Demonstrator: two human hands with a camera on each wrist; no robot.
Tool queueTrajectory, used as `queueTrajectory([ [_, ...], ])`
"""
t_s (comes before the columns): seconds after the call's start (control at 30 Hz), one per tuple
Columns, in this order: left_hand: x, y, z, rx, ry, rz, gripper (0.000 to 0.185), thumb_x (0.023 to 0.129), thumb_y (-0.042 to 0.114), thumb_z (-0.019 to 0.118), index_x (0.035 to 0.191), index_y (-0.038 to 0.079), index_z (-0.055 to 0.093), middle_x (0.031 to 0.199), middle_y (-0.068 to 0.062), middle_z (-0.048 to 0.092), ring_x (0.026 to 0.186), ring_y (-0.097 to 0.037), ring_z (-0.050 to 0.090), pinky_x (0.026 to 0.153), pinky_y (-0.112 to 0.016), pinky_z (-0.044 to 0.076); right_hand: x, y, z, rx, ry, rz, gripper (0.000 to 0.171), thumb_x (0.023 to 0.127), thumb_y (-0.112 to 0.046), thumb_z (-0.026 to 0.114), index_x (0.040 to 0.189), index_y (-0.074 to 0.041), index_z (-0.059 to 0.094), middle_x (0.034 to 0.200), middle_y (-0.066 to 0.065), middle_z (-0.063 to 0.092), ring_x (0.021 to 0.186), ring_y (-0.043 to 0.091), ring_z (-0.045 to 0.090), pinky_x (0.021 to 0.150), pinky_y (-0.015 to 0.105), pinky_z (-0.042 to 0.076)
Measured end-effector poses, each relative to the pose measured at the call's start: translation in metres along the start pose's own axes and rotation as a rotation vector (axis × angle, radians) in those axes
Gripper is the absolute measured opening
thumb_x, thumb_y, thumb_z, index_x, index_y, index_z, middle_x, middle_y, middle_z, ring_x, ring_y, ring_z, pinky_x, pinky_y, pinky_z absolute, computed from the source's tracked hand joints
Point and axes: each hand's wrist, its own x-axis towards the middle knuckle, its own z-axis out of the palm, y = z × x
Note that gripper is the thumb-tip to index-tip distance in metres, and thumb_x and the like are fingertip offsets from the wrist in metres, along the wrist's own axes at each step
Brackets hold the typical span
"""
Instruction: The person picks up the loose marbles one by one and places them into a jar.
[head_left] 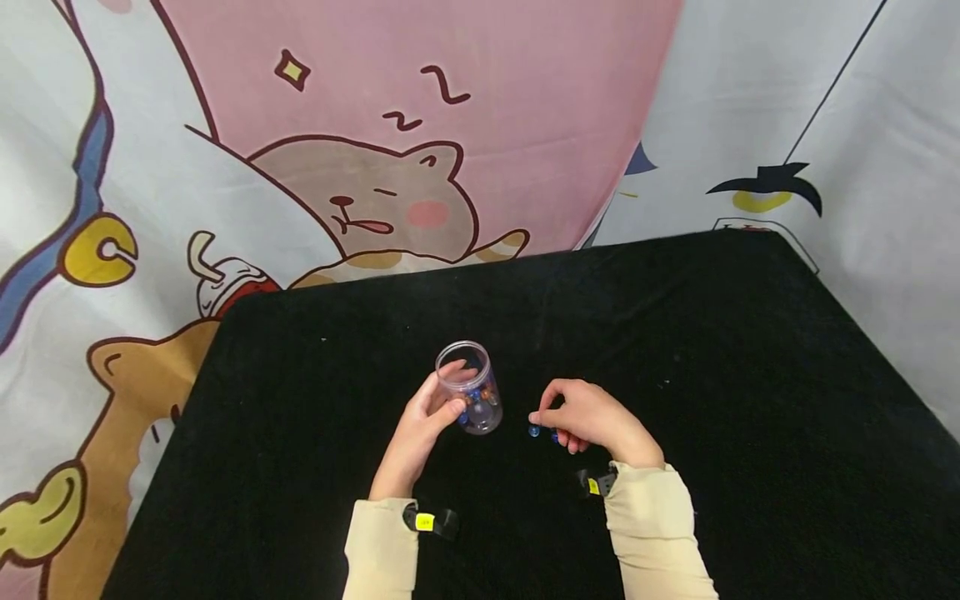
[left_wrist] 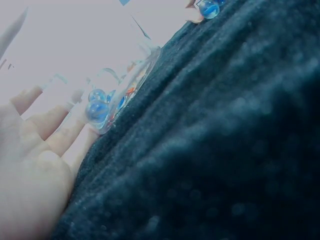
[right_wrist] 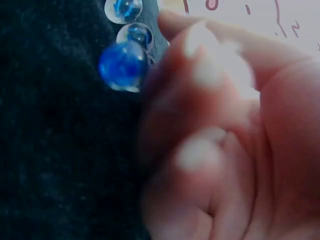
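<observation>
A printed fabric backdrop [head_left: 390,167] with cartoon animals on pink and white fills the far side, hanging in soft folds. Before it lies a table under a black cloth [head_left: 675,350], matte and fuzzy, its nap showing plainly in the wrist views.

Near the middle of the cloth stands a small clear plastic jar [head_left: 468,398], cylindrical, open at the top and tilted slightly. The left hand [head_left: 423,425] grips it from the left, thumb on the near wall and fingers curled round the far wall, seen through the plastic. In its bottom sit glass marbles [left_wrist: 97,111], round and glossy, blue and orange inside; their number cannot be told.

Just right of the jar, the right hand [head_left: 592,417] rests knuckles-up on the cloth, fingers bent and drawn together, tips pointing left at loose marbles [head_left: 534,430]. The right wrist view shows three of these [right_wrist: 123,65], clear with blue cores, just beside the fingertips [right_wrist: 200,42]; whether a finger actually pinches one is hard to make out, since the hand is blurred and covers the contact.

Both forearms wear cream sleeves [head_left: 652,533], cut off by the near edge, with black wrist straps [head_left: 431,521] bearing yellow tags.
</observation>
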Motion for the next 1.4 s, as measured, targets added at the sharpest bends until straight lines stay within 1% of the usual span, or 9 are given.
queueTrajectory([
  [0.2, -0.001, 0.000, -0.001, -0.005, 0.000, -0.006, 0.045, 0.092, 0.009, 0.047, 0.135, 0.005, 0.033, 0.128, -0.006, 0.048, 0.119, -0.020, 0.044, 0.098, -0.048, 0.030, -0.002, -0.007, 0.004, -0.014, -0.033, -0.059, 0.019, 0.079, -0.023, 0.067, 0.090, -0.012, 0.056, 0.062, 0.006, 0.058, 0.049, 0.019, 0.056, 0.048, 0.030, 0.047],
  [0.4, -0.001, 0.000, -0.001, 0.002, 0.006, -0.006, 0.045, 0.091, 0.007, 0.047, 0.134, 0.006, 0.034, 0.128, -0.006, 0.049, 0.120, -0.019, 0.043, 0.098, -0.049, 0.029, 0.000, -0.007, 0.008, 0.018, -0.022, -0.105, 0.012, 0.080, -0.017, 0.066, 0.087, -0.012, 0.058, 0.063, 0.006, 0.058, 0.048, 0.019, 0.055, 0.049, 0.030, 0.047],
  [0.57, -0.001, 0.000, -0.001, 0.003, 0.007, 0.011, 0.045, 0.091, 0.007, 0.047, 0.134, 0.005, 0.034, 0.128, -0.006, 0.049, 0.120, -0.019, 0.043, 0.099, -0.048, 0.029, 0.003, -0.007, 0.009, 0.012, 0.003, -0.135, 0.009, 0.081, -0.015, 0.064, 0.088, -0.012, 0.058, 0.063, 0.006, 0.057, 0.049, 0.019, 0.055, 0.050, 0.030, 0.046],
  [0.83, 0.000, 0.001, -0.001, -0.012, 0.001, 0.017, 0.045, 0.091, 0.005, 0.047, 0.134, 0.005, 0.035, 0.129, -0.009, 0.048, 0.119, -0.020, 0.044, 0.098, -0.048, 0.030, 0.005, -0.013, 0.014, -0.074, 0.064, -0.092, 0.008, 0.081, -0.016, 0.064, 0.084, -0.013, 0.058, 0.063, 0.004, 0.056, 0.048, 0.017, 0.054, 0.050, 0.029, 0.045],
  [0.97, 0.000, 0.002, -0.001, 0.000, 0.000, 0.014, 0.045, 0.091, 0.008, 0.048, 0.134, 0.006, 0.035, 0.130, -0.011, 0.046, 0.120, -0.019, 0.043, 0.099, -0.049, 0.028, 0.005, -0.013, 0.015, -0.056, 0.090, -0.077, 0.007, 0.081, -0.017, 0.064, 0.083, -0.013, 0.058, 0.063, 0.004, 0.056, 0.049, 0.017, 0.054, 0.050, 0.028, 0.045],
  [1.1, -0.001, 0.002, 0.000, 0.010, 0.000, 0.003, 0.045, 0.091, 0.009, 0.048, 0.134, 0.008, 0.035, 0.131, -0.011, 0.045, 0.121, -0.019, 0.042, 0.099, -0.050, 0.028, 0.006, -0.009, 0.014, -0.034, 0.089, -0.087, 0.007, 0.084, -0.020, 0.062, 0.082, -0.014, 0.060, 0.064, 0.003, 0.056, 0.050, 0.016, 0.055, 0.051, 0.028, 0.046],
  [1.2, -0.001, 0.003, 0.000, 0.011, 0.003, -0.001, 0.045, 0.091, 0.009, 0.047, 0.135, 0.009, 0.035, 0.131, -0.010, 0.045, 0.121, -0.018, 0.042, 0.099, -0.050, 0.028, 0.007, -0.008, 0.011, -0.048, 0.103, -0.102, 0.010, 0.085, -0.025, 0.060, 0.082, -0.015, 0.060, 0.064, 0.002, 0.057, 0.053, 0.016, 0.055, 0.053, 0.029, 0.046],
  [1.3, -0.001, 0.004, 0.000, 0.011, 0.000, 0.003, 0.045, 0.091, 0.007, 0.046, 0.135, 0.008, 0.035, 0.131, -0.011, 0.045, 0.121, -0.019, 0.042, 0.098, -0.050, 0.028, 0.008, -0.008, 0.008, -0.061, 0.141, -0.115, 0.013, 0.086, -0.029, 0.059, 0.084, -0.016, 0.060, 0.066, 0.001, 0.057, 0.056, 0.015, 0.055, 0.054, 0.028, 0.045],
  [1.4, 0.000, 0.006, 0.000, 0.014, -0.006, 0.007, 0.045, 0.091, 0.006, 0.045, 0.135, 0.007, 0.034, 0.131, -0.012, 0.045, 0.121, -0.019, 0.042, 0.098, -0.050, 0.028, 0.008, -0.009, 0.004, -0.061, 0.208, -0.139, 0.015, 0.086, -0.032, 0.057, 0.086, -0.017, 0.060, 0.070, 0.000, 0.057, 0.059, 0.013, 0.055, 0.056, 0.028, 0.045],
])
